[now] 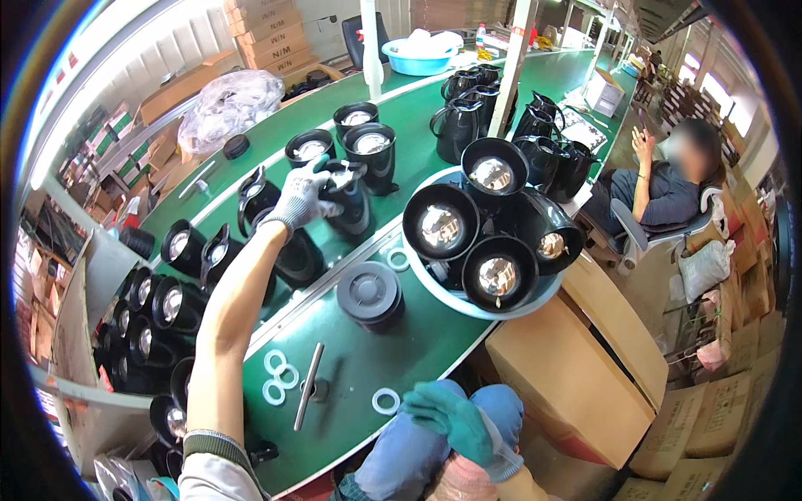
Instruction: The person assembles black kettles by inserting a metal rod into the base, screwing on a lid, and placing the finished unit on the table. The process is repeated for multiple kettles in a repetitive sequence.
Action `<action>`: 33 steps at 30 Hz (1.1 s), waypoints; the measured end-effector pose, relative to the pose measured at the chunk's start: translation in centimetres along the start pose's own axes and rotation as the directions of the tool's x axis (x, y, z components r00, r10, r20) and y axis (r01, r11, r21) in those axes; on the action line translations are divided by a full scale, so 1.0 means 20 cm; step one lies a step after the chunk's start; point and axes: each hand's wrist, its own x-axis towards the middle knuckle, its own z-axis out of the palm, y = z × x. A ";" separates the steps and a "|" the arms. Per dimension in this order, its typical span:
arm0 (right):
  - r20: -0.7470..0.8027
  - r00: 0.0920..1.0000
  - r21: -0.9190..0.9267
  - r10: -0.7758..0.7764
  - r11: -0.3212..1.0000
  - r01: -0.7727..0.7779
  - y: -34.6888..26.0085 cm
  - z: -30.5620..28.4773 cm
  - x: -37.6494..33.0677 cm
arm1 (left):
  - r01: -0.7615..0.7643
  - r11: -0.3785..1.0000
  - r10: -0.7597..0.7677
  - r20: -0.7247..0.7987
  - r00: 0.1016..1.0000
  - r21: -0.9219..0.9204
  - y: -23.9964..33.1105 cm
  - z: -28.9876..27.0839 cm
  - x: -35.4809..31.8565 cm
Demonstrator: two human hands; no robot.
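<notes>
My left hand (299, 199), in a pale grey knit glove, reaches out over the green bench and grips a black jug (351, 210) at its upper edge. Behind that jug stand several black vessels (370, 149) with shiny silver insides. My right hand (451, 422), in a green-coated glove, hangs above my knee with fingers stretched, holding nothing. On the bench near me lie a stack of round black lids (369, 292), several translucent rings (386, 402) and a T-shaped metal tool (310, 386).
A light blue basin (535, 311) holds several black vessels at the bench edge. Cartons (576, 359) stand below it. More black jugs (458, 125) line the bench beyond, beside a white post (510, 75). A seated person (668, 188) is at the right.
</notes>
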 end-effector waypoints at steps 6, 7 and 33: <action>-0.003 0.998 0.156 -0.067 0.985 0.067 0.03 -0.32 -0.16 | 0.026 0.989 -0.026 0.004 1.000 0.143 0.14 -0.09 0.33; 0.005 0.997 0.185 -0.072 0.980 0.070 0.05 -0.35 -0.17 | 0.020 0.995 -0.014 -0.061 0.998 0.095 0.22 -0.13 0.40; 0.793 0.372 -0.592 -0.482 -0.469 0.655 -0.84 0.51 0.01 | -0.498 0.793 0.561 0.102 0.822 -0.351 0.70 -1.44 -0.70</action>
